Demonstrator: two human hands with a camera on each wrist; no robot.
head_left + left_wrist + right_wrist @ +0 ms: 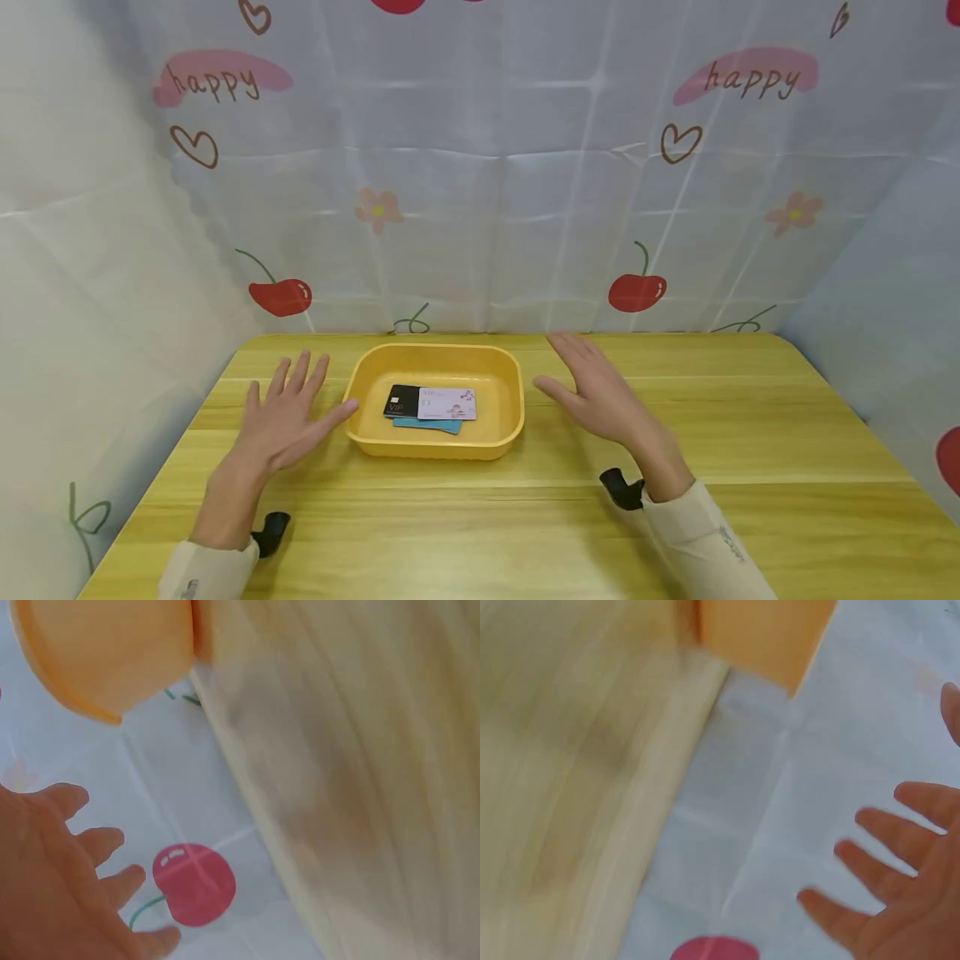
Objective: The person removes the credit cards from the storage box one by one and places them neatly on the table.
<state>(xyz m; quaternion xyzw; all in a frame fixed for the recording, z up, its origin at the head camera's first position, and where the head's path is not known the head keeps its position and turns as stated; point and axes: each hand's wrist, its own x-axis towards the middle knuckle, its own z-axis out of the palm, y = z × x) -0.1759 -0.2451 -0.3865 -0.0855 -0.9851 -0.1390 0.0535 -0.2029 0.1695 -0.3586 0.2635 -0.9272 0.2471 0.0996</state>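
Note:
A yellow plastic tray [427, 450] with raised sides stands on the table. Inside it lie a black VIP card [402, 401], a pale pink VIP card [447, 403] partly over it, and blue cards [427, 425] mostly covered beneath them. To the tray's left is my left hand [288, 421], fingers spread and straight; its thumb tip overlaps the left rim, and I cannot tell whether they touch. My right hand [596, 396] is apart from the tray on its right, fingers extended and holding nothing. Both wrist views show spread fingers, with the tray's wall [112, 652] near the top.
The light wooden table [750, 433] reaches back to a white curtain [495, 208] printed with cherries, hearts and "happy". Pale sheets [97, 275] hang at both sides. A black wrist mount [272, 533] shows at the left cuff, another [621, 490] at the right.

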